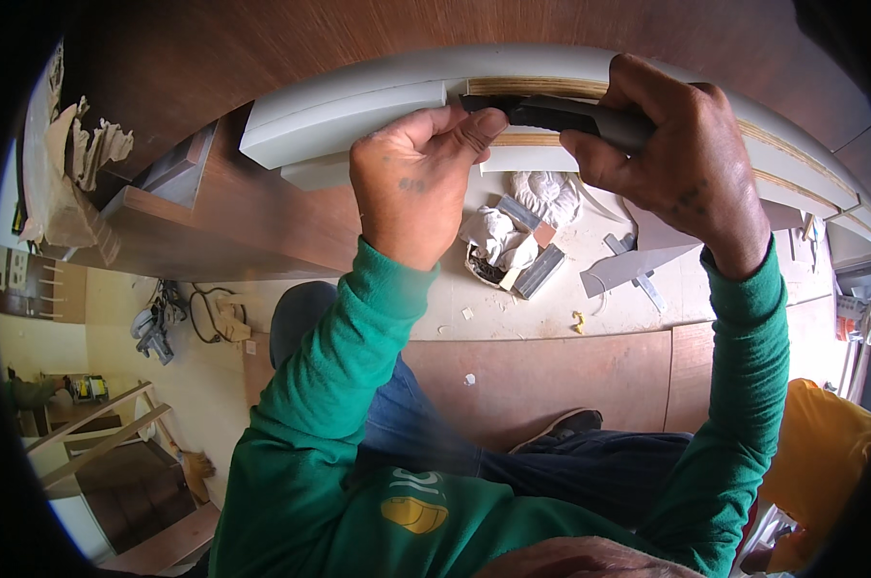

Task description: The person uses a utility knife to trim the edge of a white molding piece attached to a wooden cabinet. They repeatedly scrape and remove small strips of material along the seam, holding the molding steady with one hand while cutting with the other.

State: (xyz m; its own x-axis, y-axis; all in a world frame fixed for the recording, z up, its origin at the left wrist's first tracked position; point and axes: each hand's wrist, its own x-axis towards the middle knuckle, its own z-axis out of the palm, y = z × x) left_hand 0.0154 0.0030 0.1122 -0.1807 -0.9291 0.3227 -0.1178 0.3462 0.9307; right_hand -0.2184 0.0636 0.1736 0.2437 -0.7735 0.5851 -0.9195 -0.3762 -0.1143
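Note:
My right hand (691, 154) is wrapped round the dark handle of a utility knife (575, 118), held nearly level and pointing left. At its tip, my left hand (409, 178) is closed in a pinch, thumb against the fingers. What the left fingers hold is too small and covered to make out. Both hands are over white boards (344, 125) with bare plywood edges (532, 87), which run across the far side. The knife crosses in front of these edges, and the left fingertips are close to the end of the white facing.
A brown wooden panel (233, 217) stands at the left. On the floor beyond my legs lie a box of white rags (498, 241), a metal square (647, 284) and scraps. A power tool (151, 328) with a cable lies left. Someone in yellow (821, 453) is at the right.

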